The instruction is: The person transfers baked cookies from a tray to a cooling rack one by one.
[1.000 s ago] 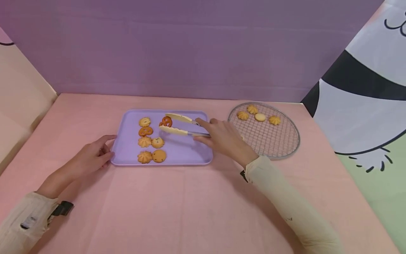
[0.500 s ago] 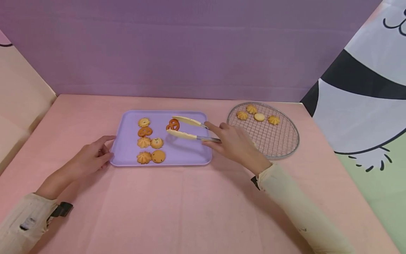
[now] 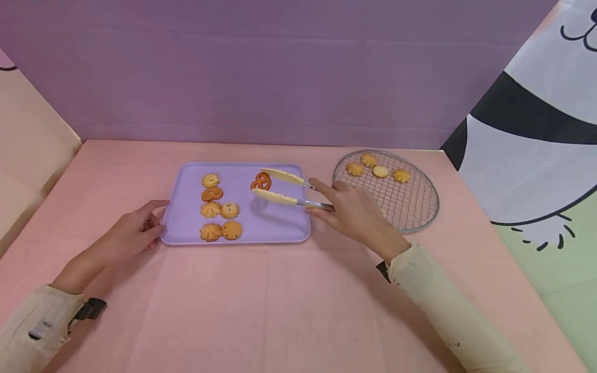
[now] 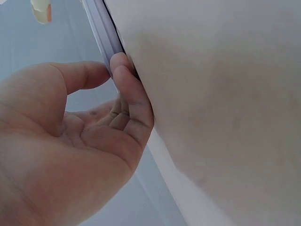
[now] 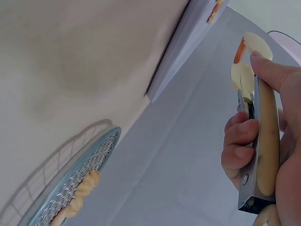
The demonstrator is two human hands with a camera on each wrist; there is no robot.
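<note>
My right hand (image 3: 354, 212) grips metal tongs (image 3: 280, 198) with cream-coloured tips and handle grips. Between the tips hangs a brown pretzel cookie (image 3: 261, 182), held above the purple tray (image 3: 275, 225). In the right wrist view the pretzel (image 5: 240, 50) shows edge-on between the tips. At the tray's left edge, my left hand (image 3: 132, 230) pinches the rim, thumb on one side and fingers on the other in the left wrist view. A second pretzel cookie (image 3: 212, 194) lies in the tray's left column, with a ring-shaped cookie (image 3: 210, 180) above it and flower-shaped cookies (image 3: 211, 209) below.
Beside that column lie a bear-faced cookie (image 3: 229, 210) and a round brown cookie (image 3: 231, 230). Right of the tray stands a round wire rack (image 3: 410, 207) bearing several cookies, among them a pale round one (image 3: 380, 171). A purple wall (image 3: 261, 77) rises behind the table.
My right hand has moved right, carrying the tongs and the pretzel cookie away from the left column of cookies. The left hand stays at the tray's edge.
</note>
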